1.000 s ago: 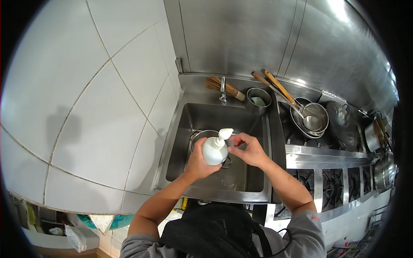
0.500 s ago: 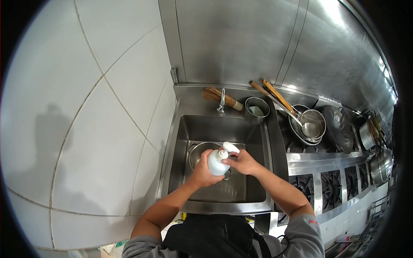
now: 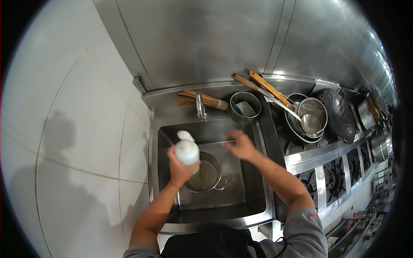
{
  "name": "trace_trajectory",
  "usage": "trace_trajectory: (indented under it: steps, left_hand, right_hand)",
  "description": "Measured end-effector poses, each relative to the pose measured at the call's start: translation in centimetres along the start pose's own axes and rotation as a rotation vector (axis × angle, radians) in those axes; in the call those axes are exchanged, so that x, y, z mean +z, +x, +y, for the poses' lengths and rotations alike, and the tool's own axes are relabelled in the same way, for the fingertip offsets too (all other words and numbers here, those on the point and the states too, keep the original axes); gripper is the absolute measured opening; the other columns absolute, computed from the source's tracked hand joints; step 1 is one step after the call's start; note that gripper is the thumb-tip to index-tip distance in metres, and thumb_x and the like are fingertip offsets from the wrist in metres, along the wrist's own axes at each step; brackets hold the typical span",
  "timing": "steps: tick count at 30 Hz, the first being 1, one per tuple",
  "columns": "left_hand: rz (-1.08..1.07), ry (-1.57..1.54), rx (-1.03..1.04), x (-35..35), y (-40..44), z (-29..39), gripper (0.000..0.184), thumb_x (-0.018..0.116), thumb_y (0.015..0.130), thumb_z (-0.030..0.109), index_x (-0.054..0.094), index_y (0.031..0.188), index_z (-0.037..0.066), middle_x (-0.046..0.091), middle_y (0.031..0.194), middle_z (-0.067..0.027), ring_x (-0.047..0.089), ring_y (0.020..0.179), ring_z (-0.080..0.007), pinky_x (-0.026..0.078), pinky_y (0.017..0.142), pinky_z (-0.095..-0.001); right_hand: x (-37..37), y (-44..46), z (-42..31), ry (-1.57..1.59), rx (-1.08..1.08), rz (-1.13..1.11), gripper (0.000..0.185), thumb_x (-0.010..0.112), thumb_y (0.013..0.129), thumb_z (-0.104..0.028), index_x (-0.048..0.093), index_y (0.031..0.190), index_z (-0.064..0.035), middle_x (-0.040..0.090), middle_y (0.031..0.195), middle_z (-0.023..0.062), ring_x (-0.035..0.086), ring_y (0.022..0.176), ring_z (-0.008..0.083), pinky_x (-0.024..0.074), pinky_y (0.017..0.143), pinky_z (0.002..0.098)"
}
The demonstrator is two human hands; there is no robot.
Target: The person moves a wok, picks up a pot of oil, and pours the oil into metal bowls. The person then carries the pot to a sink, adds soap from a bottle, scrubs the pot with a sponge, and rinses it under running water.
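Observation:
My left hand [image 3: 180, 170] is wrapped around a white pump bottle [image 3: 187, 152], held upright above the left side of the sink [image 3: 219, 202]. The bottle's white pump head [image 3: 185, 136] is at the top. Below it, a two-handled metal pot [image 3: 205, 174] sits on the sink floor, partly hidden by the bottle and hand. My right hand [image 3: 241, 145] is apart from the bottle, over the right part of the sink. Its fingers are spread, slightly blurred, with nothing in them. Behind it stands a metal container [image 3: 245, 107] with a light green sponge [image 3: 245, 109] inside.
A faucet [image 3: 201, 107] rises at the sink's back edge, beside a bamboo brush [image 3: 202, 99]. To the right, a stove [image 3: 333, 178] bears a ladle [image 3: 310, 124], strainers, a pan and a dark lid [image 3: 340, 115]. A tiled wall [image 3: 86, 142] borders the left.
My right hand has let go of the bottle's pump and moved away toward the sponge container. My left hand has carried the bottle left. The view has shifted.

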State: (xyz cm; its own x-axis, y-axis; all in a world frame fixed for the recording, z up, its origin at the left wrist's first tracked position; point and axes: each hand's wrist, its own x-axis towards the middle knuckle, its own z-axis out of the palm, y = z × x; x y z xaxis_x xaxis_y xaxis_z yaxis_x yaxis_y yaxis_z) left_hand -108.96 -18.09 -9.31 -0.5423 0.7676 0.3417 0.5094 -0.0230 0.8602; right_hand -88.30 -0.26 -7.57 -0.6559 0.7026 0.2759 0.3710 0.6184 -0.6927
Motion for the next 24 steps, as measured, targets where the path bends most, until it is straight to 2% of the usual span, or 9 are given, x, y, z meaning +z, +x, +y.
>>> trace_trajectory:
  steps: [2,5,7,9,12,15,19,22,24]
  left_hand:
    - [0.154,0.064,-0.025,-0.4,3.8,-1.9,0.096,0.088,0.058,0.016,0.027,0.130,0.001,0.051,0.120,-0.0213,0.054,0.108,-0.0330,0.043,0.094,-0.0423]
    - [0.359,0.119,-0.044,-0.8,10.4,-4.1,0.095,0.088,0.058,0.017,0.027,0.129,0.001,0.048,0.121,-0.0212,0.052,0.110,-0.0334,0.042,0.095,-0.0421]
    - [0.396,0.155,-0.041,-1.0,14.2,-6.1,0.095,0.088,0.059,0.017,0.027,0.129,0.000,0.046,0.123,-0.0222,0.051,0.113,-0.0342,0.041,0.096,-0.0423]
    - [0.437,0.196,-0.044,-1.3,16.7,-8.5,0.094,0.088,0.060,0.018,0.027,0.129,-0.001,0.045,0.125,-0.0231,0.049,0.115,-0.0351,0.040,0.097,-0.0425]
    - [0.399,0.302,-0.089,-1.8,18.5,-11.3,0.094,0.086,0.063,0.020,0.026,0.132,-0.005,0.042,0.128,-0.0257,0.045,0.119,-0.0393,0.038,0.101,-0.0435]
    - [0.422,0.434,0.045,-2.0,19.3,-13.6,0.084,0.080,0.072,0.015,0.026,0.133,-0.006,0.038,0.131,-0.0283,0.042,0.122,-0.0409,0.035,0.103,-0.0437]
    - [0.440,0.601,0.043,-1.6,17.3,-14.8,0.073,0.072,0.078,0.009,0.026,0.133,-0.007,0.036,0.129,-0.0301,0.041,0.120,-0.0434,0.034,0.104,-0.0454]
    - [0.374,0.306,-0.112,-2.1,13.1,-14.9,0.067,0.067,0.079,0.005,0.027,0.131,-0.008,0.036,0.125,-0.0302,0.042,0.114,-0.0449,0.035,0.102,-0.0469]
    - [0.295,0.537,-0.007,-3.3,9.5,-14.3,0.060,0.065,0.078,0.004,0.033,0.128,-0.008,0.040,0.119,-0.0280,0.043,0.111,-0.0443,0.036,0.100,-0.0473]
  right_hand:
    - [-2.4,3.4,3.6,-0.238,-0.170,0.248,0.030,0.071,0.076,-0.019,0.063,0.096,0.0023,0.064,0.096,0.0221,0.059,0.092,0.0381,0.0468,0.082,0.0439]
    - [-3.2,5.5,6.1,-0.383,-0.019,0.396,0.025,0.069,0.079,-0.020,0.062,0.089,0.0017,0.064,0.089,0.0213,0.061,0.086,0.0372,0.0483,0.077,0.0421]
    - [-2.9,6.1,5.4,-0.069,0.503,0.432,0.024,0.066,0.083,-0.022,0.059,0.082,0.0005,0.064,0.080,0.0195,0.062,0.077,0.0373,0.0491,0.070,0.0403]
    - [-0.2,5.8,8.0,-0.077,0.534,0.451,0.028,0.063,0.087,-0.026,0.057,0.080,0.0006,0.064,0.072,0.0150,0.063,0.067,0.0295,0.0490,0.060,0.0367]
    - [2.7,5.3,8.7,0.456,0.700,0.021,0.033,0.063,0.088,-0.030,0.059,0.086,0.0031,0.064,0.074,0.0093,0.061,0.066,0.0133,0.0480,0.053,0.0299]
    - [4.3,5.7,7.4,0.543,0.755,-0.181,0.035,0.062,0.088,-0.031,0.062,0.094,0.0034,0.065,0.081,0.0099,0.063,0.067,0.0148,0.0489,0.055,0.0290]
    - [7.9,8.1,8.4,0.414,0.567,-0.284,0.040,0.060,0.089,-0.033,0.062,0.102,0.0043,0.066,0.088,0.0118,0.064,0.069,0.0183,0.0509,0.059,0.0323]
    - [9.9,11.4,7.6,0.322,0.373,-0.306,0.047,0.062,0.086,-0.039,0.063,0.101,0.0061,0.067,0.085,0.0147,0.065,0.072,0.0235,0.0523,0.065,0.0365]
    - [10.7,14.3,6.4,0.014,0.400,-0.491,0.052,0.065,0.082,-0.043,0.065,0.094,0.0072,0.067,0.078,0.0170,0.065,0.071,0.0277,0.0527,0.069,0.0400]
